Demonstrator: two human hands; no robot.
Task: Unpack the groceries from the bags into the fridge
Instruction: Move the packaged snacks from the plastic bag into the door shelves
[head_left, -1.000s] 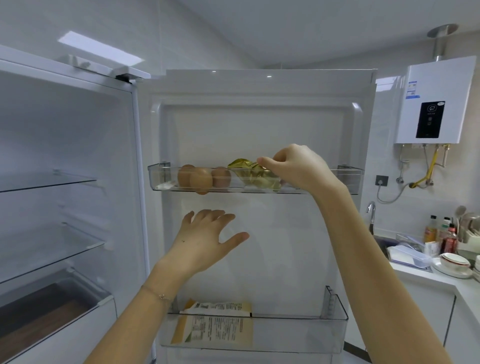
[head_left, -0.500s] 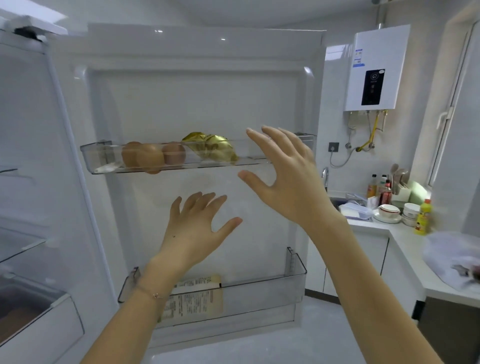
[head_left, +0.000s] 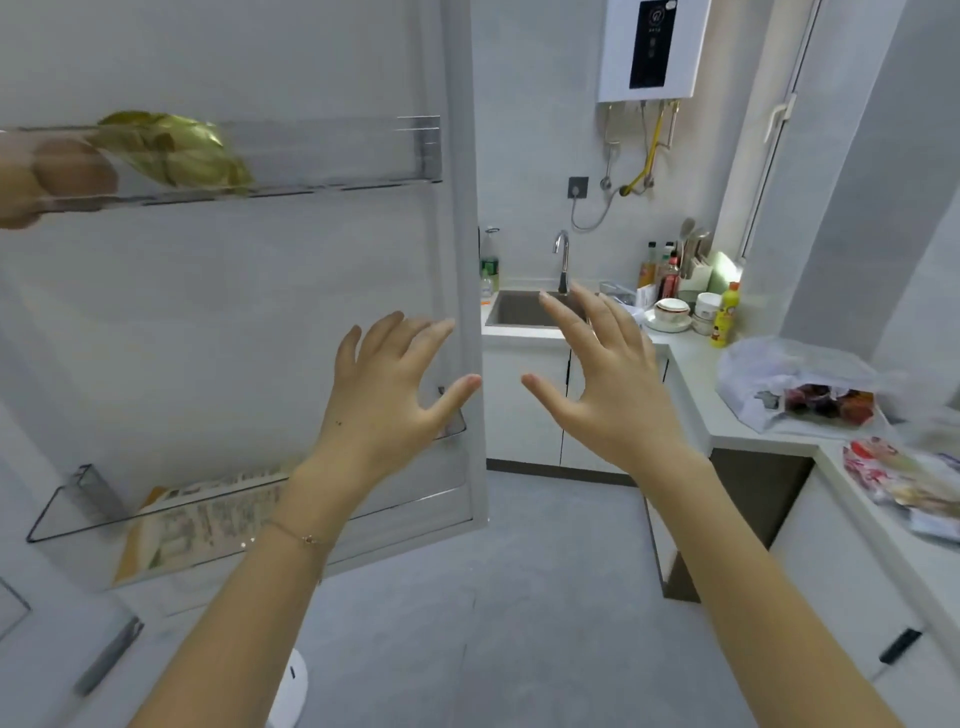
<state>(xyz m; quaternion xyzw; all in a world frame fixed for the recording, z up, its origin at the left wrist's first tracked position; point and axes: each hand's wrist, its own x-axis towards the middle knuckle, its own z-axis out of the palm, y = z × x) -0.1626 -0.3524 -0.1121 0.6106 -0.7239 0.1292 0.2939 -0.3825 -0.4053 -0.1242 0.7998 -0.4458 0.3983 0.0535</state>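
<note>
The open fridge door (head_left: 311, 260) fills the left half. Its upper clear shelf (head_left: 337, 156) holds brown eggs (head_left: 72, 166) and a gold-green packet (head_left: 176, 150). The lower door shelf (head_left: 62, 514) holds a flat printed package (head_left: 202, 525). My left hand (head_left: 389, 400) and my right hand (head_left: 608, 384) float side by side in mid-air with fingers spread, holding nothing, below the upper shelf. A translucent grocery bag (head_left: 779, 384) with dark red items lies on the counter at right, with a colourful packet (head_left: 904, 478) nearer me.
A sink (head_left: 524, 312) with a tap sits behind the door's edge. Bottles, bowls and a yellow bottle (head_left: 724, 317) crowd the counter's far corner. A white water heater (head_left: 652, 49) hangs on the wall. Grey floor (head_left: 519, 597) lies open between the fridge and counter.
My right hand let go of the gold-green packet in the upper door shelf and dropped down beside my left hand. The view swung right toward the counter and bag.
</note>
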